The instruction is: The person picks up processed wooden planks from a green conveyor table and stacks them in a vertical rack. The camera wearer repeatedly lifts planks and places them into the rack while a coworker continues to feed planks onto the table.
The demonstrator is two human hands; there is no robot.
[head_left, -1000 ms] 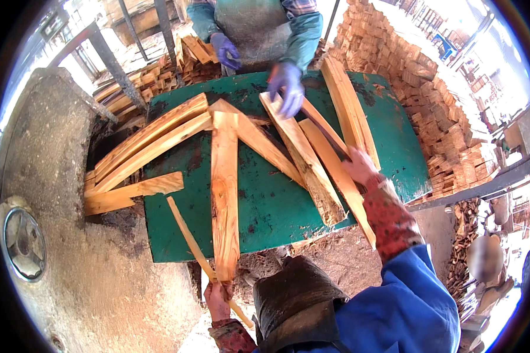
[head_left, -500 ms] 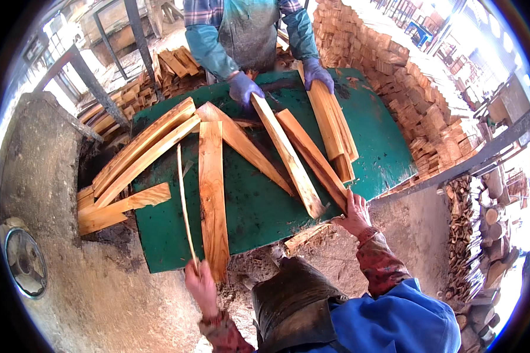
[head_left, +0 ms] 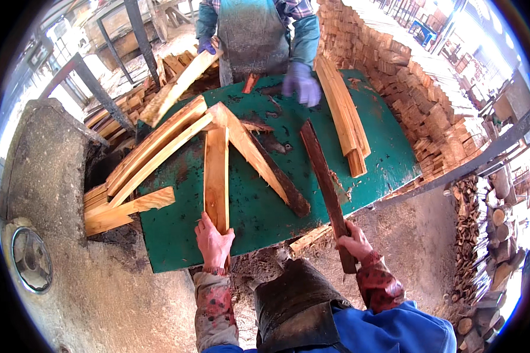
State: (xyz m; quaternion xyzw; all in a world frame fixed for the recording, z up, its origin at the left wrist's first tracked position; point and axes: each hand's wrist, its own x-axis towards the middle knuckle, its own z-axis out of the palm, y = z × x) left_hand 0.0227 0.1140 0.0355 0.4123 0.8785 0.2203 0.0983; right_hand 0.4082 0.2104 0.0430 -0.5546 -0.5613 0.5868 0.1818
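My left hand is closed around the near end of a pale wooden plank, which stretches across the green table. My right hand grips a narrow wooden slat, its dark, bark-like side showing. That slat's near end juts past the table edge toward me. Between the two pieces lies a slanting board with a dark edge. Opposite me, a co-worker's gloved left hand is blurred above the table. The other gloved hand holds a light plank out to the side.
Two long boards lean at the table's left, near a broken-ended piece. More boards lie at the right. Stacked wood blocks form a wall behind, with a metal rail and log pile at right.
The thin stick has left my left hand, which now holds the plank. My right hand has drawn its slat nearer and turned it. The co-worker has swung a light plank from the table to the left.
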